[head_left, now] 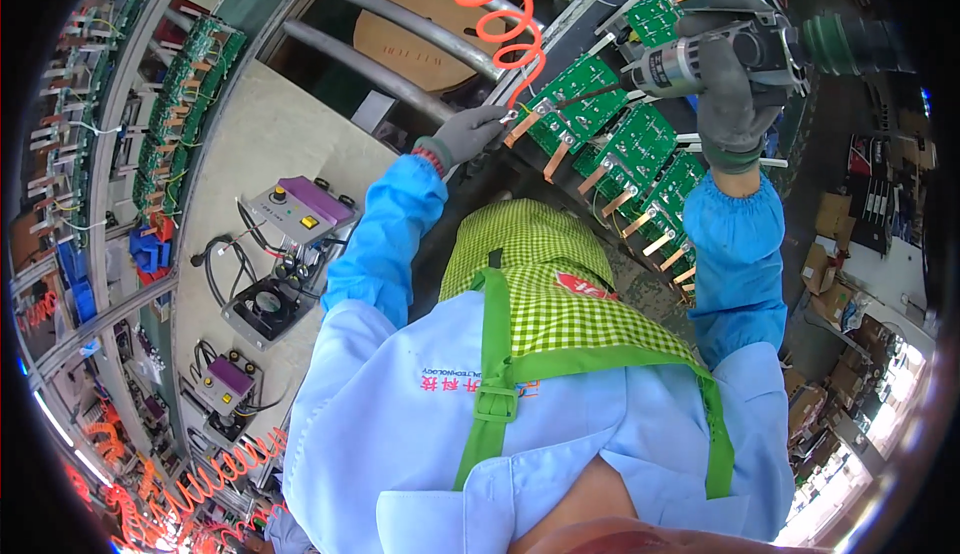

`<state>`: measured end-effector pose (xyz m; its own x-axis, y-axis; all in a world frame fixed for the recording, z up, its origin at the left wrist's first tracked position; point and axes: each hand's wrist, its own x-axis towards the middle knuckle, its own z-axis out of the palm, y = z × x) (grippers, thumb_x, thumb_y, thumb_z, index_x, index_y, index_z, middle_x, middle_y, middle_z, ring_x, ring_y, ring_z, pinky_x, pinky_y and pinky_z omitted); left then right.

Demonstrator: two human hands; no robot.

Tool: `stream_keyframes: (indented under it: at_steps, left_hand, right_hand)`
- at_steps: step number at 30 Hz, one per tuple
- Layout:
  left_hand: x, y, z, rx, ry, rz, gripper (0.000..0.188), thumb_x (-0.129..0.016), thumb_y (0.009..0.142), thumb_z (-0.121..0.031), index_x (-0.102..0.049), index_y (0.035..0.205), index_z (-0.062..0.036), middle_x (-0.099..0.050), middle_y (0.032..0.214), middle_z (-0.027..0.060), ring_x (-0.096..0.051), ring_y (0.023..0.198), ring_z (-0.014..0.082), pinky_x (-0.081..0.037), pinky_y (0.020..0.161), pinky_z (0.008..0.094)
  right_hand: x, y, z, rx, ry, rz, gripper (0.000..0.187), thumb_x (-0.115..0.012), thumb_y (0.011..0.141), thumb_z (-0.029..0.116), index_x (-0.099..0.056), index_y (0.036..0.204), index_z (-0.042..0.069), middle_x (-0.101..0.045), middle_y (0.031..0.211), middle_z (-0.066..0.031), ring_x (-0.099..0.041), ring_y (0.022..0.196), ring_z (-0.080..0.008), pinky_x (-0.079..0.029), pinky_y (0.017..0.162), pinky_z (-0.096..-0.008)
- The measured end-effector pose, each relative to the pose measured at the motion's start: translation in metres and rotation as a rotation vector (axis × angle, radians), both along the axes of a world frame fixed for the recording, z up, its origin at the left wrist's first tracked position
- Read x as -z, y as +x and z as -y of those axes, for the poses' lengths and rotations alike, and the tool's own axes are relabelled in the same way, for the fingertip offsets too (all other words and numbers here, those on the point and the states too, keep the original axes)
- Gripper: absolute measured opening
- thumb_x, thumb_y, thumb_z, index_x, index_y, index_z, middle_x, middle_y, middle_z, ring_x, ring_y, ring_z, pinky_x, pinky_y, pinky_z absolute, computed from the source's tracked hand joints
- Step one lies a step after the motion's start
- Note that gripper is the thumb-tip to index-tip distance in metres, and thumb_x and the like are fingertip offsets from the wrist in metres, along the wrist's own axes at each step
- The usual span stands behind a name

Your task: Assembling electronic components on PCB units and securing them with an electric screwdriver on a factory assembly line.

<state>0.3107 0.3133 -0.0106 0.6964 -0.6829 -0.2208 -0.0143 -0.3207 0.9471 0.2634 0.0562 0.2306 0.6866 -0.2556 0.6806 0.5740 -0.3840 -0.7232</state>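
My left hand (465, 137), in a grey glove, pinches a small silvery ring terminal (509, 115) beside the copper strip at the end of a green circuit board (590, 82). A thin yellow-green wire shows next to the fingertips. My right hand (738, 104), in a darker grey glove, is wrapped round a power screwdriver (672, 66). Its long thin bit slants left, and the tip is near the same copper strip, close to my left fingers. Whether the tip touches a screw is too small to tell. More boards (632, 149) with copper strips lie nearer me.
An orange coiled hose (503, 24) hangs down over metal rollers (385, 42) and a cardboard disc (420, 29). Purple-topped control boxes (312, 202) with cables stand on the pale bench (240, 144) to my left. Racked circuit boards (185, 124) are farther left. A ribbed dark-green cylinder (835, 44) adjoins the tool.
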Motion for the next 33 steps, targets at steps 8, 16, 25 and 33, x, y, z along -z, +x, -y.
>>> stream_keyframes:
  at_steps: [8, 16, 25, 33]
  left_hand:
    - [0.019, 0.001, 0.022, 0.003, 0.173, 0.074, 0.035, -0.053, 0.087, -0.026, -0.055, 0.117, -0.0083, -0.063, 0.103, 0.0143, -0.062, 0.088, 0.0224, -0.047, 0.079, 0.0308]
    - [0.013, -0.011, 0.045, -0.221, -0.454, -0.622, 0.036, -0.052, 0.087, -0.016, -0.051, 0.117, 0.0037, -0.062, 0.099, 0.0087, -0.062, 0.081, 0.0158, -0.051, 0.07, 0.0262]
    - [0.023, -0.045, 0.054, -0.096, -0.372, -0.783, 0.032, -0.049, 0.09, -0.021, -0.051, 0.115, -0.0018, -0.061, 0.099, 0.0116, -0.062, 0.082, 0.0191, -0.05, 0.069, 0.0279]
    - [0.018, -0.04, 0.042, -0.029, -0.261, -0.783, 0.035, -0.046, 0.091, -0.024, -0.049, 0.118, -0.0021, -0.061, 0.103, 0.0098, -0.061, 0.085, 0.0166, -0.05, 0.071, 0.0267]
  right_hand:
    - [0.009, 0.012, -0.023, -0.086, -0.005, -0.1, 0.038, -0.062, 0.078, 0.02, -0.053, 0.11, 0.0, -0.063, 0.088, -0.0096, -0.061, 0.081, -0.0155, -0.05, 0.074, -0.0302]
    - [0.024, 0.014, -0.022, -0.197, 0.084, -0.213, 0.04, -0.062, 0.077, 0.017, -0.051, 0.112, 0.0, -0.064, 0.087, -0.0116, -0.062, 0.08, -0.0175, -0.051, 0.073, -0.0311]
    - [0.034, 0.016, 0.006, 0.018, -0.42, -0.068, 0.035, -0.058, 0.081, 0.016, -0.052, 0.112, 0.0, -0.063, 0.093, -0.0104, -0.061, 0.081, -0.0151, -0.05, 0.074, -0.0309]
    - [0.034, 0.0, -0.001, -0.39, 0.361, -0.487, 0.033, -0.055, 0.085, 0.008, -0.05, 0.117, -0.001, -0.061, 0.098, -0.0115, -0.06, 0.089, -0.0154, -0.051, 0.075, -0.0305]
